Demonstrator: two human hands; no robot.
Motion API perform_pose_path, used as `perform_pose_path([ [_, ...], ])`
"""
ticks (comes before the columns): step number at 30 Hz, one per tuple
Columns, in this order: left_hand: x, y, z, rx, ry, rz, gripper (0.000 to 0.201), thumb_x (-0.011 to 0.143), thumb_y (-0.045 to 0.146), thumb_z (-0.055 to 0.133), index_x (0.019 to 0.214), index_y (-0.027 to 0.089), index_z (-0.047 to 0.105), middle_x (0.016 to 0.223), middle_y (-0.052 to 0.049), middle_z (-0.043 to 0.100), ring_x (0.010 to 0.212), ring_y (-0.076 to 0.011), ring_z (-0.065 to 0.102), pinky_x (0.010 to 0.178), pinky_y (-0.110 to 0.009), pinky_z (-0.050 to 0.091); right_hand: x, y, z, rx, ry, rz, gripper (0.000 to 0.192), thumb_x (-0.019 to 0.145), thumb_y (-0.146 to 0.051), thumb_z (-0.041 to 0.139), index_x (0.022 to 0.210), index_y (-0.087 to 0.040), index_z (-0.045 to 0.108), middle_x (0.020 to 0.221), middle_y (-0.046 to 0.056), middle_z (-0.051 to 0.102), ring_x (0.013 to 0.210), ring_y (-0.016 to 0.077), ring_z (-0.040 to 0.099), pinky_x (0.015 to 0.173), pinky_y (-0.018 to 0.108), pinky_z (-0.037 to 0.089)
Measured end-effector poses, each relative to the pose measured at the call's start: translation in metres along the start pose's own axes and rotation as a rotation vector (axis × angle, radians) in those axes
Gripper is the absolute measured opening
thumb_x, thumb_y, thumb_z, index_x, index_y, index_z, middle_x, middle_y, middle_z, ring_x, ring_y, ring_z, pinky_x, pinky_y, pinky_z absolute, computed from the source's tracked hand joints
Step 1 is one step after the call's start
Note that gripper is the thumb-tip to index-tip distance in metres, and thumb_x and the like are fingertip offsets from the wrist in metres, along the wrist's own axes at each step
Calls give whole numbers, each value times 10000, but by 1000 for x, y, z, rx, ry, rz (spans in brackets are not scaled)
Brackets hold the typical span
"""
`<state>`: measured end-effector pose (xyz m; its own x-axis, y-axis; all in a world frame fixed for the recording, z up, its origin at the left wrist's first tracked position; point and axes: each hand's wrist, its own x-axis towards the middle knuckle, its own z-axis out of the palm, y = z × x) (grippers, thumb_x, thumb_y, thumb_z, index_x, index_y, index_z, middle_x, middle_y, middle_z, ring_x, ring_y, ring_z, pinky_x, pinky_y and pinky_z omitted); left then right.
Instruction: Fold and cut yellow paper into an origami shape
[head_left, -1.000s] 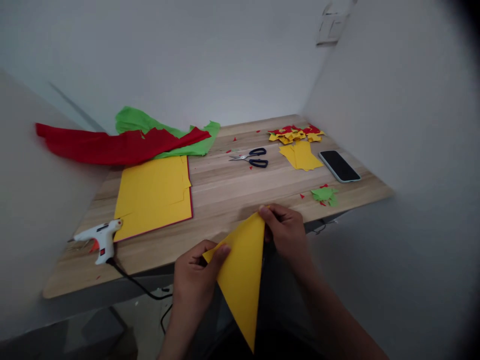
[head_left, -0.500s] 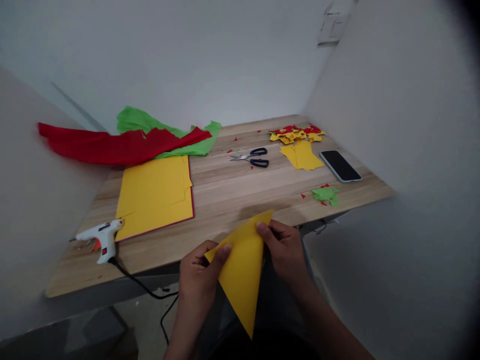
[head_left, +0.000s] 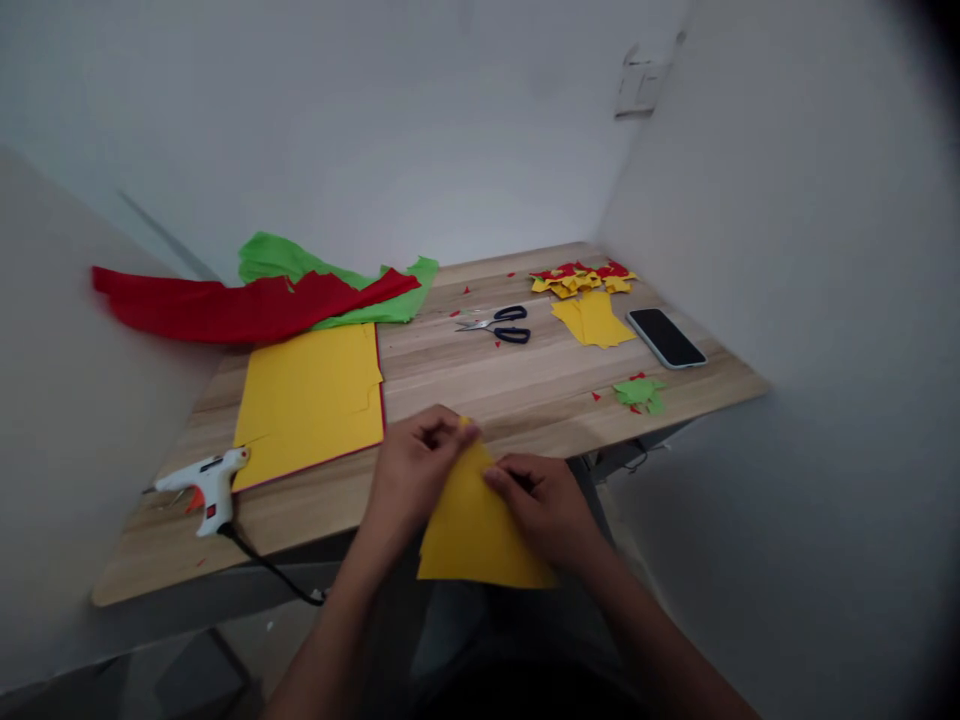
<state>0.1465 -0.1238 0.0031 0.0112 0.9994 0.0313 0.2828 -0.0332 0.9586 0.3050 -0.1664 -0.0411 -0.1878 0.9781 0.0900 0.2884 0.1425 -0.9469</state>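
Observation:
A folded sheet of yellow paper (head_left: 480, 530) is held up in front of the table's near edge, its narrow end at the top and its wide edge hanging down. My left hand (head_left: 416, 465) pinches it near the top tip, thumb on the front. Slightly lower, on the right edge, my right hand (head_left: 544, 500) grips the paper between thumb and curled fingers. Both hands are closed on it, and the fingers behind the sheet are hidden.
On the wooden table (head_left: 450, 380) lie a glue gun (head_left: 214, 485), yellow sheets (head_left: 307, 400), red paper (head_left: 255, 305), green paper (head_left: 270, 255), scissors (head_left: 499, 325), yellow pieces (head_left: 596, 320), red and yellow scraps (head_left: 581, 280), green scraps (head_left: 639, 393) and a phone (head_left: 666, 337). The glue gun's cord hangs over the edge.
The yellow paper has been turned: its point faced down before, and its wide edge is at the bottom now. My hands have come closer together, the left one higher up.

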Motion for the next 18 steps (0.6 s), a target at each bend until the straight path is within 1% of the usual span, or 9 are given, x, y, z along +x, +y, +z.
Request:
perform_pose_path([
  [2,12,-6,-11,-47,238,1,253,705,398,748,656,192,609,555,66,508,478,-89,405,467,-222,287,-10,4,-4,32,-44,71,355,916,-389,537,638,-179,605,586,-16,547,581,123,502,545,243,330],
  [3,18,-9,-18,-38,307,0,261,690,399,767,663,192,612,566,68,504,483,-85,403,469,-220,290,-16,6,-7,56,-64,108,366,915,-394,538,626,-179,599,568,-20,538,557,116,490,529,239,326],
  [7,31,-17,-42,-59,451,-6,289,651,399,804,651,193,602,610,65,523,533,-87,452,496,-206,345,-40,19,-22,210,-111,203,367,924,-404,543,644,-183,630,533,-26,543,491,103,483,481,223,343],
  [10,29,-17,-49,-210,512,-72,316,616,395,813,628,195,569,609,68,541,529,-84,464,495,-196,367,-46,37,-29,271,-21,136,264,938,-394,550,815,-200,680,624,-15,600,519,112,527,502,227,411],
  [12,24,-17,-46,-307,453,-168,353,582,419,825,626,197,554,582,71,545,500,-85,468,486,-202,384,-44,45,-28,227,102,9,221,919,-347,598,1103,-239,656,853,22,668,652,135,597,600,256,495],
  [14,17,-18,-36,-334,326,-263,378,567,446,832,636,198,555,555,69,553,468,-93,480,478,-215,402,-37,43,-23,143,189,-175,517,853,-310,691,1343,-295,525,1164,78,632,930,189,632,792,331,539],
  [16,10,-19,-22,-323,196,-324,377,560,440,844,636,197,565,535,57,567,453,-110,504,471,-231,414,-28,29,-17,81,199,-351,605,792,-306,756,1353,-320,530,1338,99,540,1171,248,557,949,402,495],
  [17,6,-19,-16,-309,130,-337,367,555,427,851,629,196,576,528,47,574,457,-123,522,470,-238,420,-24,19,-14,64,182,-414,491,787,-299,761,1255,-313,611,1347,93,534,1210,260,536,982,412,472],
  [18,2,-19,-10,-298,61,-335,349,556,417,854,627,194,596,531,33,588,479,-141,551,478,-246,435,-19,9,-12,62,163,-457,248,824,-272,719,1070,-298,696,1285,76,579,1162,245,563,965,396,473],
])
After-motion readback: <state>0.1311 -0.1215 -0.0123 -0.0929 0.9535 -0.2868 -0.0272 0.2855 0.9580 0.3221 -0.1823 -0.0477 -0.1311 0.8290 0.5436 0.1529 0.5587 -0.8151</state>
